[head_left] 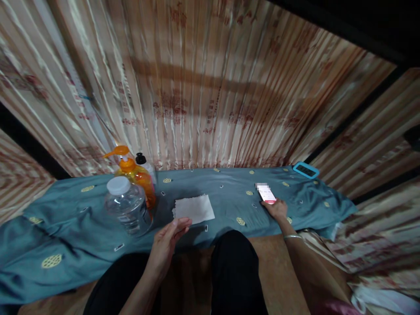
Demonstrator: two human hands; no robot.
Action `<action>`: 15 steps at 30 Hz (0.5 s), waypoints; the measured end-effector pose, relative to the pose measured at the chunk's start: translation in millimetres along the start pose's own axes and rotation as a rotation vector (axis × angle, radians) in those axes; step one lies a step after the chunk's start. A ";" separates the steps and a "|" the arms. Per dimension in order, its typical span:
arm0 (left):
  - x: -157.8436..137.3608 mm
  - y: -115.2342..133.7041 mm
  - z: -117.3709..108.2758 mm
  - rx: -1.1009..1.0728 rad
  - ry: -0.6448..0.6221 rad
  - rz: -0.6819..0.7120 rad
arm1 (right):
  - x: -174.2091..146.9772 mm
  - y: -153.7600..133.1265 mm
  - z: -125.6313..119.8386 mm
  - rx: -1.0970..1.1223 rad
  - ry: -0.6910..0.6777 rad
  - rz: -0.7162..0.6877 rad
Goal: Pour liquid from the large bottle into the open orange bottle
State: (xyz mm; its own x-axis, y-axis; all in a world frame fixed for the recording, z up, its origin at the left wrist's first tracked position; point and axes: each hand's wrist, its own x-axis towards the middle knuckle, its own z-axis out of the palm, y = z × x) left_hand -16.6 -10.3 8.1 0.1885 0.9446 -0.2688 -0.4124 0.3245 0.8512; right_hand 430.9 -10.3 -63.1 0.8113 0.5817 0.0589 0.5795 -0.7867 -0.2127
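My left hand (171, 232) is held out with its fingers stretched to the right, at the near edge of a white rectangular sheet (194, 208). The sheet has a jagged left edge and lies flat on a teal cloth; whether it is paper or fabric, I cannot tell. Nothing shows in that hand. Over to the right, my right hand (276, 209), with a bangle on its wrist, is closed around the lower end of a smartphone (266, 194). The phone's screen is lit white with a red bar at the bottom; its top is blurred out.
A large clear plastic jar (126, 208) with a white lid stands left of the sheet. Behind it are an orange pump bottle (144, 181) and a black-capped bottle (141, 159). A blue-framed digital clock (306, 170) sits at the far right. Patterned curtains (197, 87) hang behind the cloth (226, 183).
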 end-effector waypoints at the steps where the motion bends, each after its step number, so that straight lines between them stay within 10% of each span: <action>1: -0.3 0.1 -0.4 0.000 0.006 -0.002 | 4.8 1.5 1.8 -0.013 0.004 0.005; 15: -4.6 2.0 -11.1 0.083 0.050 -0.011 | 49.5 18.9 23.3 0.042 0.133 -0.008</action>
State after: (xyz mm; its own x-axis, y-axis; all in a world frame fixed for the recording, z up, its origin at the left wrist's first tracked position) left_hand -28.2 -13.5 6.0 0.1466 0.9430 -0.2989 -0.3347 0.3316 0.8820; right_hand 480.2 8.5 -86.9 0.8113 0.5534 0.1886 0.5847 -0.7710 -0.2526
